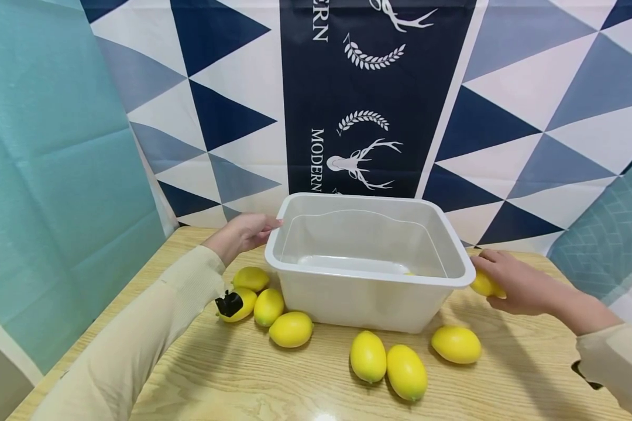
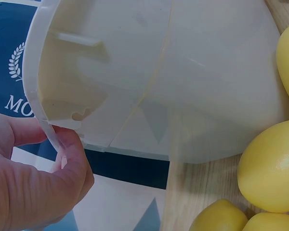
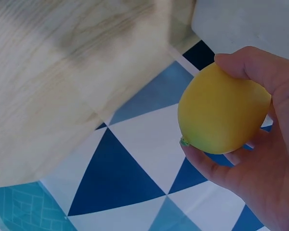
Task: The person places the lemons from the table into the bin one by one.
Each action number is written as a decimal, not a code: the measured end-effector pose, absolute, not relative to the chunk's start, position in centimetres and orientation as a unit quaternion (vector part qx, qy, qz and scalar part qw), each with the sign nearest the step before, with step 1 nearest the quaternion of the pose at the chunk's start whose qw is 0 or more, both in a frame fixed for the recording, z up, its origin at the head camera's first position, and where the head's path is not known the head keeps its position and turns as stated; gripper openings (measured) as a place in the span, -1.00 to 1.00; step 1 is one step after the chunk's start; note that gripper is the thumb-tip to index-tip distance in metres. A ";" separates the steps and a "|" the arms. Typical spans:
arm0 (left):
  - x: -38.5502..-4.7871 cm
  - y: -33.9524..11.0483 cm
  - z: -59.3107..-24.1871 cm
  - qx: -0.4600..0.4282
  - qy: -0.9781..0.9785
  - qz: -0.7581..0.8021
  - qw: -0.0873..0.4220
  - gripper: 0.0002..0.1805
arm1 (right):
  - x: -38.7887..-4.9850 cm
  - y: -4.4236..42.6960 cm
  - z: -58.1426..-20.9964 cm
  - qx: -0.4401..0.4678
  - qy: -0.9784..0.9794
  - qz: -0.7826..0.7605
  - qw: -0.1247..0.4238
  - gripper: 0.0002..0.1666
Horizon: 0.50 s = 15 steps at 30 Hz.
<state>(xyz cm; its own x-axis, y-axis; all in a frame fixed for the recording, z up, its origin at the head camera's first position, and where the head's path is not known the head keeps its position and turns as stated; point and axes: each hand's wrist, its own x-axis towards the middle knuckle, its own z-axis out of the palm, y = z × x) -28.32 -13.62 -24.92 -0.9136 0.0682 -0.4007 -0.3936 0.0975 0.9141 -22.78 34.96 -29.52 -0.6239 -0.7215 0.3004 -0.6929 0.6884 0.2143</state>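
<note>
A white plastic bin [image 1: 358, 298] stands on the wooden table. My left hand [image 1: 248, 229] pinches its left rim between thumb and fingers, as the left wrist view shows up close [image 2: 48, 175]. Just off the bin's right side, my right hand [image 1: 521, 283] grips a lemon [image 3: 224, 110], with fingers and thumb curled round it. A sliver of yellow [image 1: 409, 273] shows inside the bin, mostly hidden by the front wall. To the right front, one lemon [image 1: 456, 344] lies below my right hand.
Two lemons [image 1: 368, 356] lie side by side before the bin. Several more [image 1: 291, 329] cluster at its left front corner, near my left sleeve [image 1: 163, 316]. Patterned cloth [image 1: 242, 117] hangs behind the wooden table [image 1: 232, 374].
</note>
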 end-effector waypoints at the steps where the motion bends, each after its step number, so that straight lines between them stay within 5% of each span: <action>1: -28.3 -13.6 -24.9 -0.113 0.719 0.663 0.175 -0.49 | -22.8 35.0 -29.4 0.394 -0.900 -0.039 0.183 -0.05; 15: -28.4 -13.6 -24.9 -0.113 0.714 0.668 0.177 -0.48 | -22.6 34.6 -28.0 0.392 -0.903 -0.037 0.171 -0.08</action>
<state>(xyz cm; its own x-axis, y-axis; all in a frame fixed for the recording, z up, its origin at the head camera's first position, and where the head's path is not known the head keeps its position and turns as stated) -28.36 -13.61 -24.91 -0.9122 0.0754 -0.4028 -0.3969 0.0819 0.9142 -22.64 34.59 -28.01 -0.6340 -0.7209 0.2798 -0.6960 0.6897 0.2000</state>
